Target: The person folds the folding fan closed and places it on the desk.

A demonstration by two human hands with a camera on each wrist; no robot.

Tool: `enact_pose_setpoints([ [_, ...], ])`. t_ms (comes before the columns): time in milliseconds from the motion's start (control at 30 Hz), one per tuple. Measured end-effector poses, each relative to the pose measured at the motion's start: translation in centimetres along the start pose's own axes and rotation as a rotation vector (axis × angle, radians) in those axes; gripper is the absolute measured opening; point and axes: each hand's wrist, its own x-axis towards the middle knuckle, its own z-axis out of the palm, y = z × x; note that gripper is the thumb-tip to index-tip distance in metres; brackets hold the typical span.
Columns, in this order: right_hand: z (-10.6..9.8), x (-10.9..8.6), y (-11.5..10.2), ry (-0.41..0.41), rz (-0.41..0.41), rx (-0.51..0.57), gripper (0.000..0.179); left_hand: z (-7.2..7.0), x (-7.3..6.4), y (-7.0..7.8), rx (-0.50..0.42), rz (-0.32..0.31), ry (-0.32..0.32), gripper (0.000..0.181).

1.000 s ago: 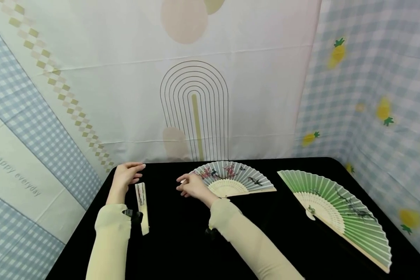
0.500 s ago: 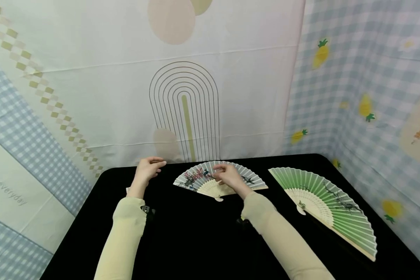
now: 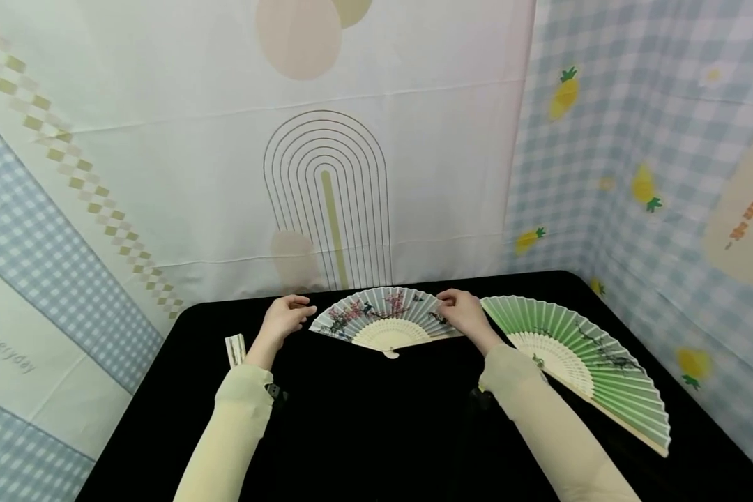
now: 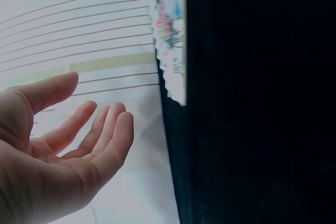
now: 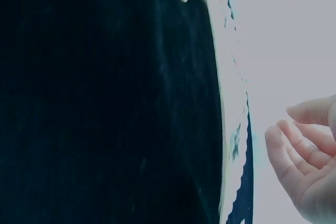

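An unfolded white folding fan (image 3: 392,328) with pink blossoms and dark birds lies spread at the back of the black table, between my two hands. My left hand (image 3: 284,319) hovers just off its left end, fingers relaxed and holding nothing; in the left wrist view the fan's scalloped end (image 4: 170,40) stands apart from the fingertips. Over the fan's right end is my right hand (image 3: 466,314), covering part of it in the head view. The right wrist view has that hand (image 5: 307,156) loosely bent, with nothing in it and a gap to the fan's edge (image 5: 231,103).
A spread green folding fan (image 3: 583,348) lies to the right, close to my right forearm. Partly hidden behind my left wrist is a folded fan (image 3: 235,348). Patterned cloth (image 3: 439,174) hangs right behind the black table (image 3: 376,425).
My right hand has swept right, across the blossom fan to its right end. The left hand has moved right, from above the folded fan to the blossom fan's left end. The view has turned slightly right.
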Motion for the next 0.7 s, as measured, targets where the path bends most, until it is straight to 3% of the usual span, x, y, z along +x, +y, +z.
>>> enact_pose_setpoints([
  [300,-3.0,-1.1,2.8,0.01,0.015,-0.079,0.035,0.9,-0.2,-1.5,-0.024,-0.038,-0.05,0.046],
  [533,-3.4,-2.2,4.1,-0.053,0.023,-0.134,0.043,0.9,0.2,-2.5,-0.061,-0.08,-0.074,0.05],
  [700,-3.3,-2.9,4.5,-0.086,0.048,-0.12,0.051,0.9,0.2,-3.2,-0.078,-0.085,-0.139,0.052],
])
